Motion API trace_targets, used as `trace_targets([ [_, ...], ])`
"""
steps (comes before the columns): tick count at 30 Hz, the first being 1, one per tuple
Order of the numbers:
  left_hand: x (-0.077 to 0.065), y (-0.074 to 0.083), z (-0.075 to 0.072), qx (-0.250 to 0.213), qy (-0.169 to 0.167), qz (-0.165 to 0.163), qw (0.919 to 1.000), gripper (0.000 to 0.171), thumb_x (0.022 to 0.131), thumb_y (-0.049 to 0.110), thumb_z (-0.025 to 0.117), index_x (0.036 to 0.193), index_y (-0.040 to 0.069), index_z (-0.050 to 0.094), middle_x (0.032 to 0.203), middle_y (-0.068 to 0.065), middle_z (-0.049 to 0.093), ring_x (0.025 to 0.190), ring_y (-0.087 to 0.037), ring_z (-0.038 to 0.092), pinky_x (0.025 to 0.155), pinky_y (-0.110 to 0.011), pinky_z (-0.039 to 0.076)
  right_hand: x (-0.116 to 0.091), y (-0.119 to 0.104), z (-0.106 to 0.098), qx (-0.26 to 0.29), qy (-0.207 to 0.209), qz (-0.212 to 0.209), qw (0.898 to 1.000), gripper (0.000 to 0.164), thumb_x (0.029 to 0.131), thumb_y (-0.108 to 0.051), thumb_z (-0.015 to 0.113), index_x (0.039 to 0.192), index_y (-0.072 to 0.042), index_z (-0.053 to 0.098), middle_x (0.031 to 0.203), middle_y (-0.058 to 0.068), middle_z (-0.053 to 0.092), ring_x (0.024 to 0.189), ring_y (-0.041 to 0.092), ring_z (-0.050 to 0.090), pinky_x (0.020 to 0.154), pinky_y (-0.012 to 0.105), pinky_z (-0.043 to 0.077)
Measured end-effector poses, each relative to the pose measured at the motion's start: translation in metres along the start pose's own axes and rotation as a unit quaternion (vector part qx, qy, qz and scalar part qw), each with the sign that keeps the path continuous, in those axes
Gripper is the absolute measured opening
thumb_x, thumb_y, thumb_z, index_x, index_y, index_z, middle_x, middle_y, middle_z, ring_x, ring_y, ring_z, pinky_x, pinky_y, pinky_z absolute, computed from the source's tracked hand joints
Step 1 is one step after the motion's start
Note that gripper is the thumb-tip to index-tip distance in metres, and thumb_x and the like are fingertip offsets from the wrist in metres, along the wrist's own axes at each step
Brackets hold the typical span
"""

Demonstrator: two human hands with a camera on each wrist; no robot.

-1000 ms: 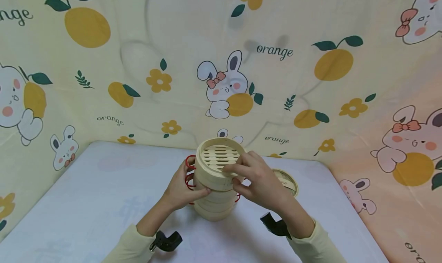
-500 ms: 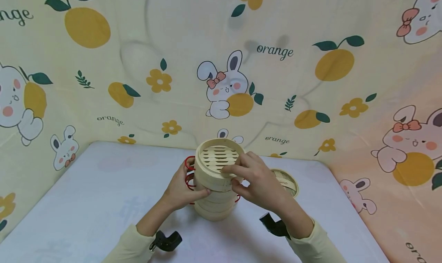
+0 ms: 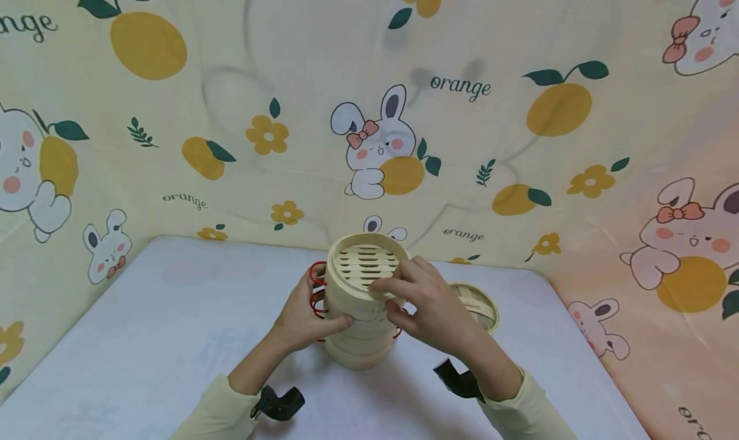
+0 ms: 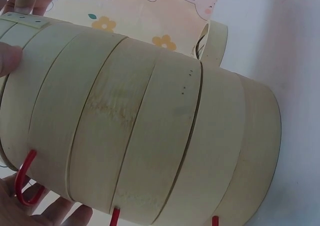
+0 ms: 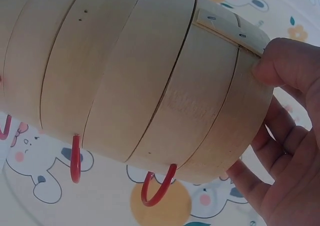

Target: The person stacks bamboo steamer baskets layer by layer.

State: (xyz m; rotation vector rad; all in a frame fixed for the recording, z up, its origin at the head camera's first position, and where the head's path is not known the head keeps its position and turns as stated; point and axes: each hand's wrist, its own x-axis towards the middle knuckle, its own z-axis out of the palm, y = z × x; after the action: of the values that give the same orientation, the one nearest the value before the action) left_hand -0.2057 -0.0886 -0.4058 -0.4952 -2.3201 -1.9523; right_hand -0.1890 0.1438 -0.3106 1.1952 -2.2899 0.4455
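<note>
A stack of bamboo steamer baskets (image 3: 358, 350) stands on the table. The top steamer basket (image 3: 353, 299) is uncovered, and its slatted floor shows from above. My left hand (image 3: 306, 312) grips the stack from the left, thumb across the front and fingers round behind, beside the red loop handles (image 3: 317, 273). On the other side my right hand (image 3: 433, 305) pinches the top basket's rim, fingers over the edge and thumb on the outer wall. In the right wrist view that thumb (image 5: 285, 65) presses near a small stapled strip (image 5: 230, 28).
A woven bamboo lid (image 3: 476, 305) lies behind my right hand, to the right of the stack. The white table (image 3: 202, 318) ends at the back against a patterned cloth (image 3: 312, 55). Black camera mounts (image 3: 280, 403) stick out from both wrists.
The top basket's rim sits very slightly lower than a second ago. My right hand follows it down a little. The left hand keeps its hold in the same place.
</note>
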Motion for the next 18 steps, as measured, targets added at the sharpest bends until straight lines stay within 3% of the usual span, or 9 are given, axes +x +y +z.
trace_targets([
  [8,-0.001,0.0,-0.001,-0.002,0.003,0.003,1.0,0.086,0.068,0.016,0.084,0.139,0.014,0.035,0.13,-0.012,0.048,0.116,-0.034,0.057,0.083,-0.038,0.057,-0.001,0.001,0.002,0.008,0.004,-0.003,1.0,0.038,0.072,-0.002,0.067,0.103,-0.024,0.071,0.081,-0.008,0.049,0.082,0.008,0.044,0.068,0.024,0.039],
  [14,-0.003,0.005,-0.006,0.038,0.031,0.061,0.9969,0.087,0.071,0.022,0.081,0.144,0.013,0.033,0.14,-0.01,0.047,0.127,-0.031,0.049,0.101,-0.049,0.047,-0.001,0.002,0.002,0.038,0.014,-0.001,0.999,0.036,0.073,-0.006,0.066,0.104,-0.023,0.071,0.088,-0.007,0.055,0.088,0.012,0.046,0.073,0.028,0.042],
  [18,-0.001,0.009,-0.012,0.058,0.042,0.095,0.993,0.084,0.074,0.024,0.078,0.144,0.011,0.034,0.145,-0.01,0.042,0.132,-0.031,0.044,0.103,-0.053,0.044,-0.002,0.005,-0.002,0.049,0.031,0.023,0.998,0.031,0.076,-0.012,0.068,0.105,-0.021,0.071,0.099,-0.004,0.058,0.096,0.014,0.047,0.076,0.03,0.044],
])
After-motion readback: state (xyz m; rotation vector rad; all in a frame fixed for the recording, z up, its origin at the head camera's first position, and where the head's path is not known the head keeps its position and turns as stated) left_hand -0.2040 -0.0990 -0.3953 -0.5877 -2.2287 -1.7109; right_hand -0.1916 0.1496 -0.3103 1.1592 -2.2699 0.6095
